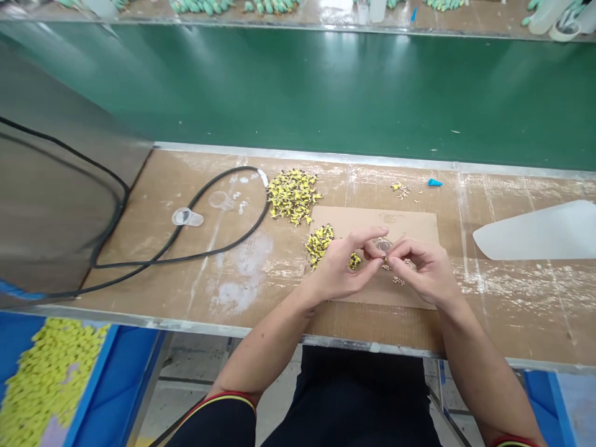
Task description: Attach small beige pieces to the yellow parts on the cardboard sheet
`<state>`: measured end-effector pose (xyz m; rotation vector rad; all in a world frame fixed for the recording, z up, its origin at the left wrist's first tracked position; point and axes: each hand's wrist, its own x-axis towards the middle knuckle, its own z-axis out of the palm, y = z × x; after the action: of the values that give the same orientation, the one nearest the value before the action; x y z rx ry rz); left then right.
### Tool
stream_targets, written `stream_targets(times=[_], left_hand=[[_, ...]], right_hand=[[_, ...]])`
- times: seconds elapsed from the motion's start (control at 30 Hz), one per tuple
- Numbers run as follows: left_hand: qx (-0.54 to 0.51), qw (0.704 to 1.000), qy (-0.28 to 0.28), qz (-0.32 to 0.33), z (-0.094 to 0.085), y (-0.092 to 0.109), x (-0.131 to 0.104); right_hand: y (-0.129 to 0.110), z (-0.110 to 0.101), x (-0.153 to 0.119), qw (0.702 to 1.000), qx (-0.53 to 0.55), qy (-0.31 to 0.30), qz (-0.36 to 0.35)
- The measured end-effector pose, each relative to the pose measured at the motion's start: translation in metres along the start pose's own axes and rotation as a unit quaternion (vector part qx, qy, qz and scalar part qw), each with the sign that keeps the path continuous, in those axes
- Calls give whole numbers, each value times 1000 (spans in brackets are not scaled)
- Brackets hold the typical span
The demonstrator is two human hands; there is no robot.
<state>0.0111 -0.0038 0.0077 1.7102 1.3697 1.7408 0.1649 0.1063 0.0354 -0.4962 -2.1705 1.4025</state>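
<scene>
My left hand (342,264) and my right hand (426,267) meet fingertip to fingertip over a cardboard sheet (372,217). Between their pinched fingers is a tiny yellow-and-dark figure (384,261), too small to make out in detail. Just behind the fingertips lies a small round clear dish (383,244). Tiny pale parts (398,281) are scattered on the sheet beside my right hand. A pile of small yellow-and-black figures (320,243) lies left of my left hand, partly hidden by it. Several more figures (354,261) show under that hand.
A larger pile of figures (293,195) lies back left, beside a looped black cable (218,251). A clear plastic scoop (187,216) touches the cable. A blue cone-shaped cap (434,182) and a white sheet (540,233) lie right. Behind runs a green belt (326,93).
</scene>
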Motion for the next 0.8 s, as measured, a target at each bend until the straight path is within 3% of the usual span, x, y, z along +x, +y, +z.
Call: stream_targets(times=[0.13, 0.2, 0.27, 0.33, 0.4, 0.47, 0.53, 0.8], left_hand=[[16, 1000, 12, -7, -13, -8, 5], [86, 992, 81, -35, -33, -19, 8], [162, 962, 196, -104, -59, -35, 11], [231, 908, 306, -167, -87, -53, 11], [283, 861, 361, -217, -109, -68, 9], [311, 847, 357, -241, -123, -78, 7], [323, 851, 339, -237, -129, -82, 4], [310, 860, 331, -236, -140, -78, 3]], right_hand=[[2, -4, -5, 999, -42, 31, -11], [8, -12, -7, 995, -60, 75, -10], [14, -21, -8, 987, -85, 135, -7], [19, -28, -8, 978, -130, 165, -12], [20, -31, -8, 971, -180, 158, -25], [20, -33, -7, 965, -218, 139, -37], [21, -36, -7, 960, -239, 138, -41], [26, -59, -7, 938, -276, 209, 14]])
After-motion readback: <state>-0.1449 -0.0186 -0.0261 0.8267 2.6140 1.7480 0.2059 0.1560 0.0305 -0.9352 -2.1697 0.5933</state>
